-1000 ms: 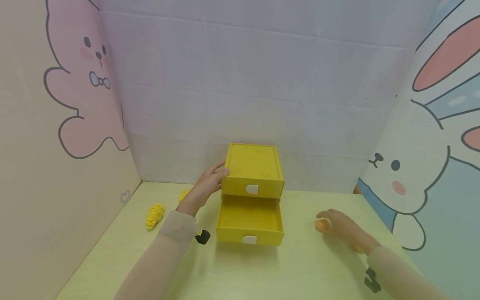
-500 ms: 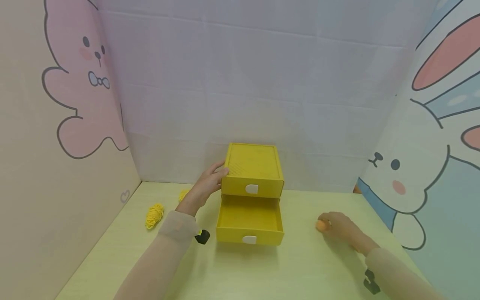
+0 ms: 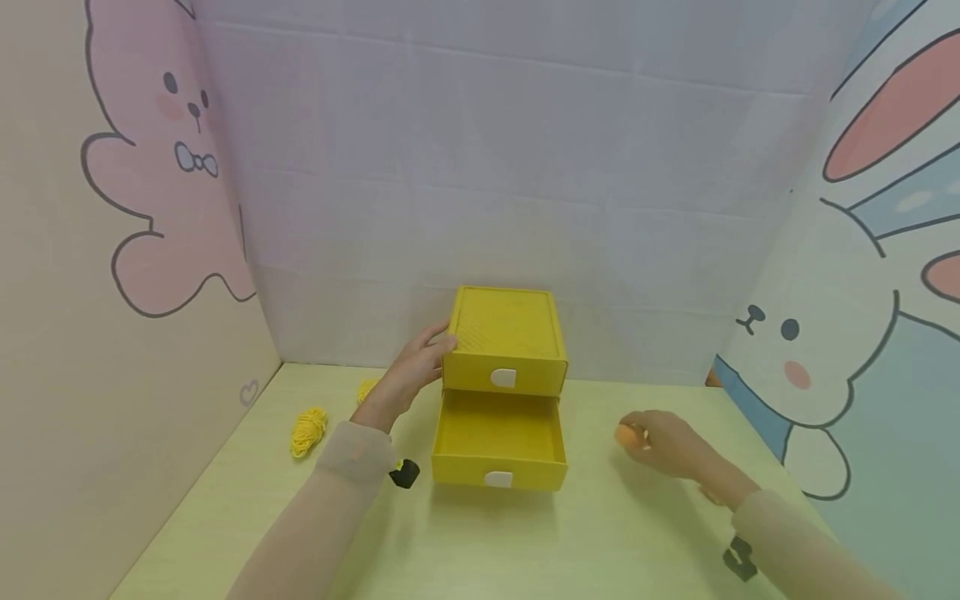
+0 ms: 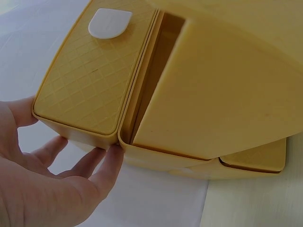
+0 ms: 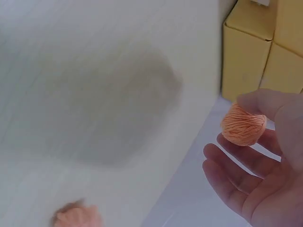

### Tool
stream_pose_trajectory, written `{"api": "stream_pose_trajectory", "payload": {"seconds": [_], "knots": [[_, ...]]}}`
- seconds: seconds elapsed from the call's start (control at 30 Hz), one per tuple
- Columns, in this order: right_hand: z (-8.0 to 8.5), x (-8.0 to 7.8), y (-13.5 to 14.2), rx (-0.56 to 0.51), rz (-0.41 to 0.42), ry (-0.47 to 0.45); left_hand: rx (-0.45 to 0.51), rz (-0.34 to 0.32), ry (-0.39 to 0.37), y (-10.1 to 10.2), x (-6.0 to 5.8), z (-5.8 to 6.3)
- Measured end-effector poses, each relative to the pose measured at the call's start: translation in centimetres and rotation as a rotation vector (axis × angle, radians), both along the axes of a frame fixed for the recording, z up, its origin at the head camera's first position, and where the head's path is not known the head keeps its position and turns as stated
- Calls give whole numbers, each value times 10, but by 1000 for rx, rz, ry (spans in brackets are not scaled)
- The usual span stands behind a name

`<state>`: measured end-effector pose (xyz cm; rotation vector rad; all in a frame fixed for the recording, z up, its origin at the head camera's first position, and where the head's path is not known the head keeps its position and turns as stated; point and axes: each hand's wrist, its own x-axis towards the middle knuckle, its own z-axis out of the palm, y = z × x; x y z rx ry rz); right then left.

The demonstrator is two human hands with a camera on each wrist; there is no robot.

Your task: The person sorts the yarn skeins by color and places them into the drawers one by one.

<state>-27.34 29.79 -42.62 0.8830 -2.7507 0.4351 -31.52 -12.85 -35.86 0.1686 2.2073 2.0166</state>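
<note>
While my right forearm slants in from the lower right corner of the head view, a second orange yarn piece [image 3: 711,496] lies nearest me, mostly hidden beneath that wrist. Just beyond it, right of centre, my right hand [image 3: 670,443] pinches a small orange yarn ball [image 3: 627,436] between thumb and index finger, the other fingers spread off it in the right wrist view. The ball is nearly round, so I make out no long axis; it looks raised above the tabletop [image 3: 592,533]. What matters here, I judge, is that it sits directly right of the pulled-out lower drawer [image 3: 498,479], apart from it and about level with its interior, with the drawer's right wall the edge between them. My right hand has the ball; my left is well away, across the drawer. Farther up, the yellow cabinet [image 3: 513,325] overhangs the drawer's back, and my left hand [image 3: 411,371] rests against its upper left side, fingers loosely spread and touching rather than clenched. Left of that arm lies a yellow yarn bundle [image 3: 308,432], with another yellow bundle [image 3: 366,389] higher up, partly behind my hand. Pale cloth [image 3: 525,167] fills the top of the frame.
</note>
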Motion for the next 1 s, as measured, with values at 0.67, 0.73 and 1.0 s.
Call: {"api": "stream_pose_trajectory", "payload": {"seconds": [0.67, 0.73, 1.0], "knots": [[81, 30, -120, -45, 190, 49, 12, -3, 15, -4, 2, 1], [84, 30, -131, -36, 197, 32, 13, -3, 19, -4, 2, 0], [82, 25, -177, -33, 218, -9, 26, -14, 27, -5, 2, -2]]}}
